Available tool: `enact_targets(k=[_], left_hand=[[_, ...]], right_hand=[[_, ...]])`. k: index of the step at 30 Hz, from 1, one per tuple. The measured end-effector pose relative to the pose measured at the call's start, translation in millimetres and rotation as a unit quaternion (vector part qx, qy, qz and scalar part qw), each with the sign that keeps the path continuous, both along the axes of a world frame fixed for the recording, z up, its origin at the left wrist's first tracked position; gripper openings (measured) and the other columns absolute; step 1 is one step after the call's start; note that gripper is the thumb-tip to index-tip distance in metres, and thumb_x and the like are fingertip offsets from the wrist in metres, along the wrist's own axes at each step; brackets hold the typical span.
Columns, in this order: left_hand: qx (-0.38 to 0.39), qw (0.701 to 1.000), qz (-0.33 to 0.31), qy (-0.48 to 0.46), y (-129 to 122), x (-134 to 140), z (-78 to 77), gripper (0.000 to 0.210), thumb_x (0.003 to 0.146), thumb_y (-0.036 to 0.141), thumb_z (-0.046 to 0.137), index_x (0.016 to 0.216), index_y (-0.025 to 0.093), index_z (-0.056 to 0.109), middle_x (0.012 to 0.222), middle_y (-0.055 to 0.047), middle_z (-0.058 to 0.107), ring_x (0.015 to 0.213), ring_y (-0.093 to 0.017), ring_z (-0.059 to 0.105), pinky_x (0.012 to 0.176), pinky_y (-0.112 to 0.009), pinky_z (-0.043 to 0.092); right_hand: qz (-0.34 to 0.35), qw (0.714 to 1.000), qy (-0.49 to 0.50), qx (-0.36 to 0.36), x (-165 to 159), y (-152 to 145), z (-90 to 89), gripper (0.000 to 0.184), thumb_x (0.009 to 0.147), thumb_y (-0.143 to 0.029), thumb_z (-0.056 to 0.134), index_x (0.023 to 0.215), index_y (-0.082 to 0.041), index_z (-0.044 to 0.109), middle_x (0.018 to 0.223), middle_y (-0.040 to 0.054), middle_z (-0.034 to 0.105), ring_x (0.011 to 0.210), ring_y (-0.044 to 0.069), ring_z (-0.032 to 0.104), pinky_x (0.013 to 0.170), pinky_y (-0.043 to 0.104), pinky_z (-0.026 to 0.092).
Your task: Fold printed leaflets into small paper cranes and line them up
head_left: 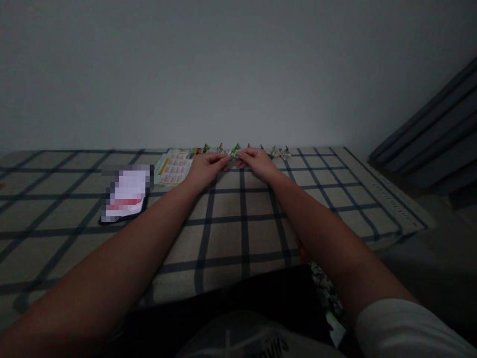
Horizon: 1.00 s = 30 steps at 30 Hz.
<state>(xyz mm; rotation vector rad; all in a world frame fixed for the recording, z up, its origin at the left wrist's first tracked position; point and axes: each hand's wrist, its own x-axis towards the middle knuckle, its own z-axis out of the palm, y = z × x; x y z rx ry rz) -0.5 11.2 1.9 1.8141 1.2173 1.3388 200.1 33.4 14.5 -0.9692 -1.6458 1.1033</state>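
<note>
Near the far edge of the table, my left hand and my right hand come close together with fingertips pinched. Between them is a small green and white folded paper piece, gripped from both sides. Its exact shape is hard to make out in the dim light. Just behind my hands runs a row of several similar folded paper pieces, partly hidden by my fingers. To the left of my left hand lies a flat printed sheet that looks like a calendar page.
A phone with a lit, blurred screen lies on the left. The checked tablecloth covers the table, which meets a plain wall at the back. Dark ridged panels slant beyond the right edge. Printed material shows below the front edge.
</note>
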Motion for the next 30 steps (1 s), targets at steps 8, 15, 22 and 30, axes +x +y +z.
enact_targets(k=[8,15,22,30], left_hand=[[-0.055,0.994,-0.043,-0.081,3,2,-0.7,0.076,0.077,0.038,0.082,0.146,0.015,0.059,0.085,-0.006,0.076,0.072,-0.017,0.07,0.077,-0.033,0.059],[-0.05,0.995,-0.044,-0.071,2,1,0.6,0.071,0.075,0.032,0.081,0.142,0.016,0.063,0.082,-0.005,0.076,0.074,-0.018,0.072,0.081,-0.035,0.059],[-0.111,0.988,-0.072,-0.082,-5,5,-0.7,0.064,0.069,0.044,0.086,0.125,0.015,0.075,0.083,-0.007,0.078,0.07,-0.018,0.068,0.071,-0.032,0.056],[-0.056,0.998,0.001,-0.023,-6,2,3.3,0.038,0.074,0.052,0.08,0.092,0.018,0.084,0.069,-0.005,0.072,0.06,-0.016,0.057,0.057,-0.029,0.043]], right_hand=[[-0.002,0.999,0.036,0.007,-1,-1,-2.4,0.023,0.089,-0.033,0.075,0.108,-0.021,0.074,0.081,0.0002,0.071,0.073,0.012,0.066,0.073,0.026,0.058],[0.0,0.999,0.029,-0.017,-1,0,-2.3,0.013,0.089,-0.028,0.074,0.094,-0.016,0.077,0.081,0.0029,0.074,0.072,0.012,0.066,0.071,0.025,0.058],[-0.004,1.0,-0.03,0.008,1,0,-1.3,0.011,0.089,-0.024,0.072,0.083,-0.016,0.076,0.07,0.0016,0.07,0.065,0.013,0.063,0.069,0.025,0.054],[0.009,1.0,-0.006,-0.004,-3,-2,-3.5,0.009,0.087,-0.025,0.075,0.089,-0.017,0.077,0.075,0.0014,0.073,0.066,0.011,0.064,0.067,0.023,0.054]])
